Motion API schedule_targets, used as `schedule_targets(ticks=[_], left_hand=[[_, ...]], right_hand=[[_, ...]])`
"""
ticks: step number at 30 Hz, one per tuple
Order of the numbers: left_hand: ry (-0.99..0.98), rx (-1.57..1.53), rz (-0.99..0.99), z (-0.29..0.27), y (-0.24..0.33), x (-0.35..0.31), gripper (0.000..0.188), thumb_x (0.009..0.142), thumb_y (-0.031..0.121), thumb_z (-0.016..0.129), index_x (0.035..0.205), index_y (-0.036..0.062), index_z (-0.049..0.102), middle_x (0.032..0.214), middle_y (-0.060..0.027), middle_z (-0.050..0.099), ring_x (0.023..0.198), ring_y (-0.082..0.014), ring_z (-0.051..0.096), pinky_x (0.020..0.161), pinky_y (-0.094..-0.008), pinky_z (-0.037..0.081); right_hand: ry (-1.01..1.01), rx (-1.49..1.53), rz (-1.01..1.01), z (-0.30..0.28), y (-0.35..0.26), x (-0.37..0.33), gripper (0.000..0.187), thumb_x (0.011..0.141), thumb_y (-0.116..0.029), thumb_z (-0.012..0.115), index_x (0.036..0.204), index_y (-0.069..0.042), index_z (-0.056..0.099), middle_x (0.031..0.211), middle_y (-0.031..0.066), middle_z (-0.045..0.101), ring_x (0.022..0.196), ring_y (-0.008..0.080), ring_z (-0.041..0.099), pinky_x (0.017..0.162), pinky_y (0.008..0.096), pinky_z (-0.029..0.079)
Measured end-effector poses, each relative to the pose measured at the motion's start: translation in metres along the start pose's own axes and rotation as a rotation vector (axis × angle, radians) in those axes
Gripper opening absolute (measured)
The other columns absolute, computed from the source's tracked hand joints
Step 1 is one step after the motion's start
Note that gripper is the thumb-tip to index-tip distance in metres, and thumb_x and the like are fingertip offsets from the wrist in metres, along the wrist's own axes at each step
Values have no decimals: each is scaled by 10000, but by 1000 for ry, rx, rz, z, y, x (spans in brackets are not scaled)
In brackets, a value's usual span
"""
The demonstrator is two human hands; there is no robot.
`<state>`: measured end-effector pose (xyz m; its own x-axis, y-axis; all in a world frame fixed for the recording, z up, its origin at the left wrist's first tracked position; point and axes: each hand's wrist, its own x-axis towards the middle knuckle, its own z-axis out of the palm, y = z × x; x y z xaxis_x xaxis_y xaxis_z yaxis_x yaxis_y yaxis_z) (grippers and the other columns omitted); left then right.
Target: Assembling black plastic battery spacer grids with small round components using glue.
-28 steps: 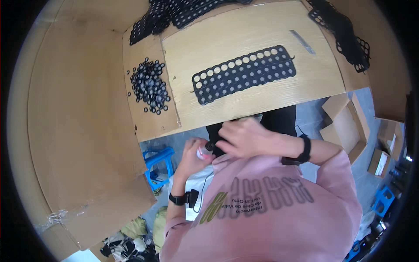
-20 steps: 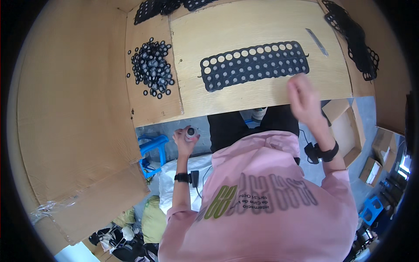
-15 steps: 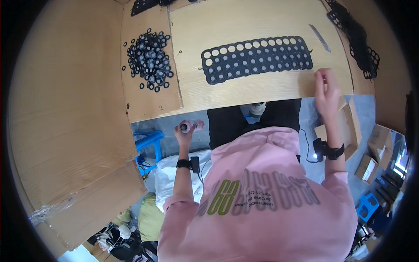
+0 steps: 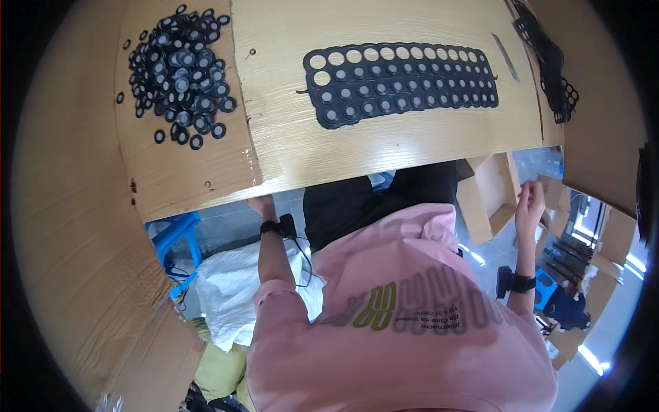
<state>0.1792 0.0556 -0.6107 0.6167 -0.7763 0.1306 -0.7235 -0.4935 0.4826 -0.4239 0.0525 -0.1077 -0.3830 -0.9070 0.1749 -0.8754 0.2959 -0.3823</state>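
Observation:
My left hand (image 4: 261, 204) is at the table's front edge, over the floor, its fingers hidden beneath the tabletop. Whether it holds anything does not show. Off the table's right front corner, my right hand (image 4: 530, 200) hangs in the air with its fingers bent and pressed together; anything between them is too small to make out. A black perforated strip (image 4: 405, 88) lies on the table in front of me. Grey-centred round pieces sit in most of its holes, while the far row and one hole at the left show bare wood.
A heap of black rings with grey centres (image 4: 180, 79) lies at the table's left. At the right are a thin metal blade (image 4: 506, 58) and a bunched black perforated strip (image 4: 551, 65). Below are an open cardboard box (image 4: 489, 196), a blue stool (image 4: 175, 237) and a white sack (image 4: 226, 288).
My left hand has drawn toward the table's underside, and the small bottle it held is out of sight. My right hand has moved back off the table edge. The view has shifted.

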Motion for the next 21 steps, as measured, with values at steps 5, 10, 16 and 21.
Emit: schedule_targets(ticks=[5, 10, 16, 21], left_hand=[[87, 48, 223, 76, -73, -16, 518, 684, 298, 824, 1024, 8, 562, 949, -171, 640, 909, -350, 567, 911, -419, 422], [20, 106, 13, 73, -52, -33, 543, 682, 285, 826, 1055, 11, 542, 977, -180, 611, 907, -353, 561, 897, -425, 431], [-7, 109, -84, 56, -12, -26, 576, 678, 269, 827, 1093, 15, 518, 1009, -190, 576, 904, -356, 553, 880, -432, 442], [-12, 113, -169, 48, 10, -26, 606, 675, 255, 829, 1124, 18, 498, 1036, -198, 547, 903, -358, 546, 866, -438, 451]], right_hand=[[-190, -164, 174, -6, 76, -59, 162, 953, -124, 505, 882, 9, 566, 719, 90, 567, 625, 162, 571, 544, 285, 466], [-299, -181, 408, -10, 112, -119, 172, 914, -146, 541, 872, 16, 577, 724, 110, 621, 584, 199, 620, 535, 323, 487], [-442, -152, 513, -7, 110, -155, 171, 912, -148, 517, 862, 6, 573, 736, 115, 619, 590, 204, 653, 529, 311, 495], [-464, -132, 523, -4, 102, -156, 142, 901, -130, 532, 894, 6, 574, 760, 103, 629, 606, 191, 661, 545, 295, 499]])
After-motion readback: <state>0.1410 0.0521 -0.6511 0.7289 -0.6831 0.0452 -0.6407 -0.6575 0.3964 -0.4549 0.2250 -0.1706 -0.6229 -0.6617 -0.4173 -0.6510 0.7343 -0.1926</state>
